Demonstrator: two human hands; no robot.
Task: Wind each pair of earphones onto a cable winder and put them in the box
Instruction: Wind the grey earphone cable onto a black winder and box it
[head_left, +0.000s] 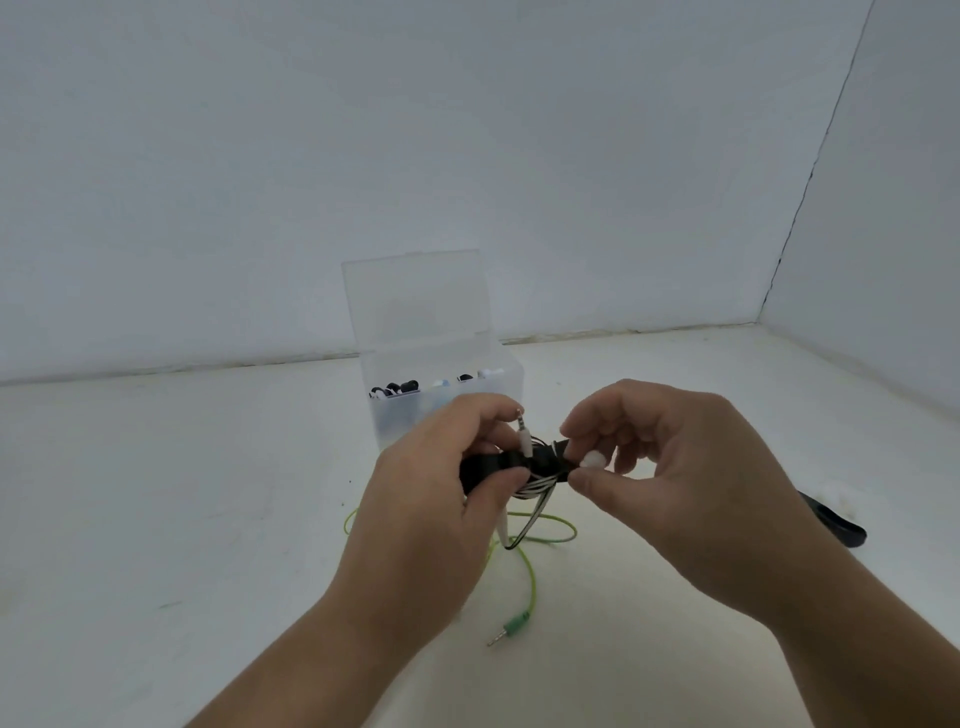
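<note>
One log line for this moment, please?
left hand: grips black cable winder | right hand: pinches white earbud | clear plastic box: open, behind | green earphone cable: loose on table

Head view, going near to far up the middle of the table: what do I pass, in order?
Green jack plug → green cable → black cable winder, gripped by the left hand and pinched by the right hand → clear box → its raised lid → wall.

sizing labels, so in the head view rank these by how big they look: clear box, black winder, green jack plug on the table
1. clear box
2. black winder, partly hidden and nearer the camera
3. green jack plug
</note>
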